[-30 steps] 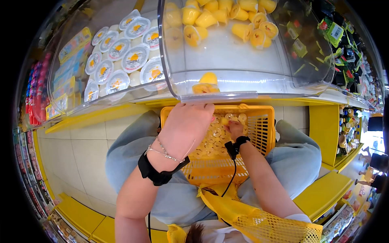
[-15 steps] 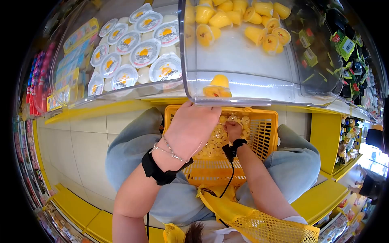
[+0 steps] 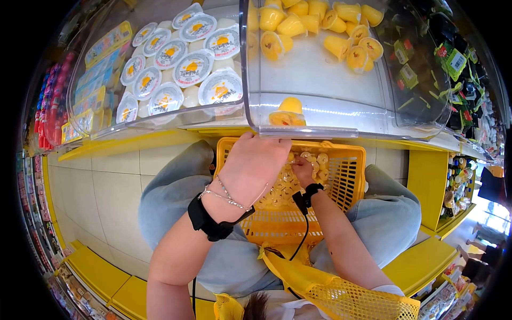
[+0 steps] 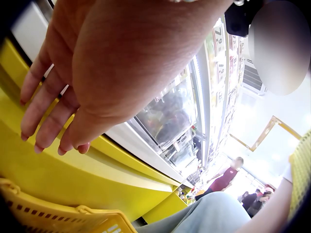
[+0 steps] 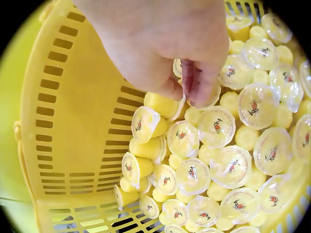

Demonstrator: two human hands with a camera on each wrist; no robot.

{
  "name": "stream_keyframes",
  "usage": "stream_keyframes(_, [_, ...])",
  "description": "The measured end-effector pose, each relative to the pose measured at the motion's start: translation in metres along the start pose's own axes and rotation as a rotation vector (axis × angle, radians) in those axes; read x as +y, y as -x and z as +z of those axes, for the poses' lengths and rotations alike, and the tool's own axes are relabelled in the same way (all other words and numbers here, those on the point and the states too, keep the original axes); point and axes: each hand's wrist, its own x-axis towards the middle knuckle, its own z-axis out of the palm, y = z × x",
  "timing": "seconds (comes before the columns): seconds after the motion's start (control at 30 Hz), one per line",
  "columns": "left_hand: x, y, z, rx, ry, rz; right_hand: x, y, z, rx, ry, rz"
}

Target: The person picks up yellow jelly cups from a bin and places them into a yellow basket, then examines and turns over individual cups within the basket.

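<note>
My left hand (image 3: 253, 169) (image 4: 112, 63) is at the bin's front edge, above the basket's left side; its fingers hang loosely extended near the yellow shelf front, holding nothing. My right hand (image 3: 303, 169) (image 5: 165, 43) is inside the yellow basket (image 3: 349, 176) (image 5: 80, 111), thumb and fingers curled round a small yellow jelly cup (image 5: 212, 97), partly hidden by them. Many clear-lidded yellow jelly cups (image 5: 231, 166) lie in the basket, most with printed lids up.
A clear bin behind the basket holds larger yellow cups (image 3: 337, 47). White-lidded cups (image 3: 193, 68) fill the bin to its left. A yellow shelf front (image 4: 92, 179) borders the basket. Bent legs (image 3: 386, 210) flank it; people (image 4: 227, 179) stand farther off.
The bins and basket shifted right in the head view as the camera moved. My right hand moved slightly among the cups; my left hand stayed at the bin edge.
</note>
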Motion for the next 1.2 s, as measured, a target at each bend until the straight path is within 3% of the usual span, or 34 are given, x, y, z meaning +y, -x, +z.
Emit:
stream_keyframes(0.1, [0.000, 0.000, -0.001, 0.016, 0.007, 0.009, -0.004, 0.002, -0.007, -0.020, -0.009, 0.084])
stream_keyframes(0.23, [0.001, 0.000, -0.001, 0.004, 0.025, 0.002, 0.006, -0.008, -0.023, 0.121, -0.518, -0.006])
stream_keyframes(0.27, [0.000, 0.000, 0.000, 0.003, 0.028, 0.003, 0.008, -0.010, -0.028, 0.176, -0.345, -0.057])
stream_keyframes(0.33, [-0.001, -0.001, 0.001, 0.004, 0.033, 0.005, -0.041, 0.015, -0.042, 0.328, 0.054, -0.158])
stream_keyframes(0.47, [-0.001, 0.000, -0.001, -0.010, 0.038, 0.017, -0.128, 0.061, -0.061, 0.517, 0.016, -0.375])
stream_keyframes(0.6, [-0.003, 0.001, 0.001, 0.034, 0.060, 0.022, -0.166, 0.085, -0.081, 0.600, -0.108, -0.562])
stream_keyframes(0.77, [0.001, 0.002, -0.003, 0.013, 0.029, 0.002, -0.240, 0.126, -0.113, 0.706, 0.045, -1.006])
stream_keyframes(0.9, [-0.002, 0.002, 0.003, 0.033, 0.018, 0.022, -0.305, 0.174, -0.125, 0.546, 0.108, -1.431])
stream_keyframes(1.0, [-0.002, 0.002, 0.005, 0.041, 0.006, 0.030, -0.349, 0.212, -0.135, 0.480, 0.081, -1.612])
stream_keyframes(1.13, [0.000, 0.000, 0.008, 0.032, 0.003, 0.025, -0.414, 0.243, -0.163, 0.546, 0.186, -1.593])
stream_keyframes(1.2, [0.003, -0.001, 0.005, -0.012, -0.001, 0.004, -0.447, 0.240, -0.179, 0.379, 0.260, -1.360])
